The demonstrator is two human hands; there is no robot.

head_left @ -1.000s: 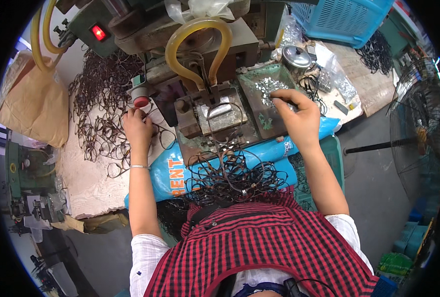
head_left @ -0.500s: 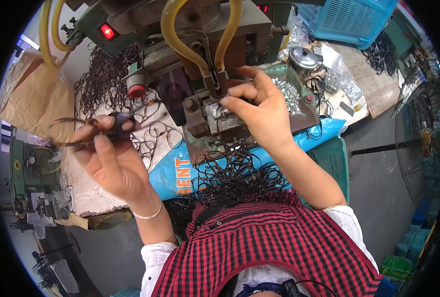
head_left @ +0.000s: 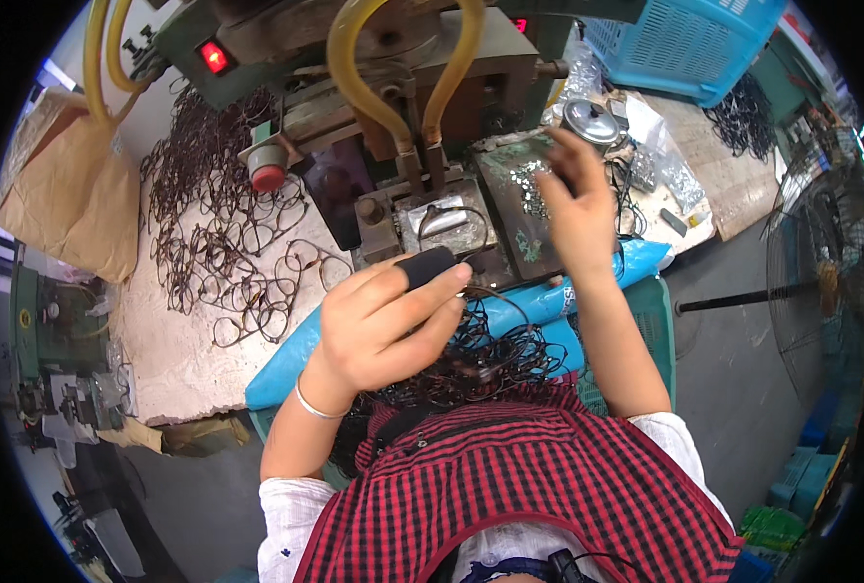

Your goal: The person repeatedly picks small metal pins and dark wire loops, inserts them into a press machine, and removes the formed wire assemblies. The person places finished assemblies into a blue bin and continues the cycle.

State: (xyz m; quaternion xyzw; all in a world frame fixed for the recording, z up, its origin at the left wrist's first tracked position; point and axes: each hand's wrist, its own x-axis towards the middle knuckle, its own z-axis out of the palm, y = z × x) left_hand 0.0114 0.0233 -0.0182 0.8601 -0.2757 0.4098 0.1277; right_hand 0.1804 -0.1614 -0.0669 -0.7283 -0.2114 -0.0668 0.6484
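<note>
My left hand (head_left: 383, 330) is closed in front of the machine's work block, fingertips together, on a dark eyeglass frame. One thin rim (head_left: 454, 222) of that frame lies over the silvery plate (head_left: 441, 220) of the block; another rim shows below my fingers. A black sleeve (head_left: 427, 266) covers one of my left fingers. My right hand (head_left: 584, 219) is over the green metal tray (head_left: 521, 231), fingers curved and apart from the thumb, slightly blurred. Small shiny metal pieces (head_left: 527, 182) lie in the tray, partly behind that hand. Nothing shows between its fingers.
Yellow hoses (head_left: 338, 58) hang to the machine's electrodes above the block. A red push button (head_left: 268, 178) stands left. Many dark eyeglass frames (head_left: 213, 253) cover the left table; more (head_left: 500, 355) pile on my lap. A lidded metal pot (head_left: 590, 121) and blue basket (head_left: 689, 44) stand right.
My left hand has come right from over the table, bringing the eyeglass frame to the block. My right hand has left the electrodes and moved right, over the tray.
</note>
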